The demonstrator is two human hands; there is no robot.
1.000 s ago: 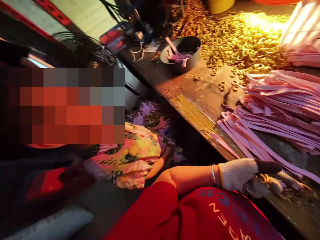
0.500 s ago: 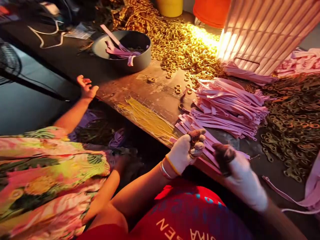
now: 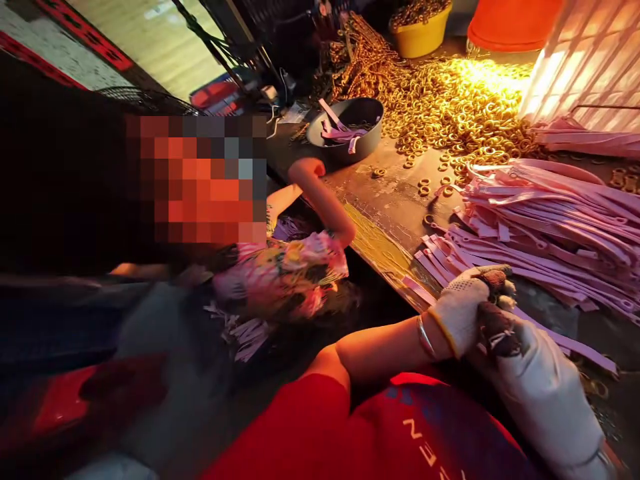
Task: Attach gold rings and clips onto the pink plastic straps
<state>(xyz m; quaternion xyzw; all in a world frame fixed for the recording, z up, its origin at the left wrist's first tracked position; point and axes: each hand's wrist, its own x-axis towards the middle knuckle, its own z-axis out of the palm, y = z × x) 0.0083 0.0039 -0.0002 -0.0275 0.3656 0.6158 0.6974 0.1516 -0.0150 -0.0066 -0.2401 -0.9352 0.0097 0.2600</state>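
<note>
My left hand (image 3: 473,300), in a white glove with dark, worn fingertips, is at the table's front edge with its fingers curled closed. My right hand (image 3: 520,347), gloved the same way, touches its fingertips, also closed. Whatever the fingers may hold is too small or hidden to make out. Just beyond my hands are pink straps (image 3: 500,267) in a loose row, and one single strap (image 3: 575,347) lies beside my right hand. A larger bundle of pink straps (image 3: 545,200) is farther back.
Gold rings (image 3: 450,107) are heaped under bright light near a yellow bucket (image 3: 423,33) and a red container (image 3: 515,23). A grey bowl (image 3: 370,143) holds straps. A person in a floral top (image 3: 300,267) is at the left, another dark-haired person nearer.
The view has swung left, bringing a second person into sight. My right hand has come against my left. The floral-clad person's arm is now bent at the table edge.
</note>
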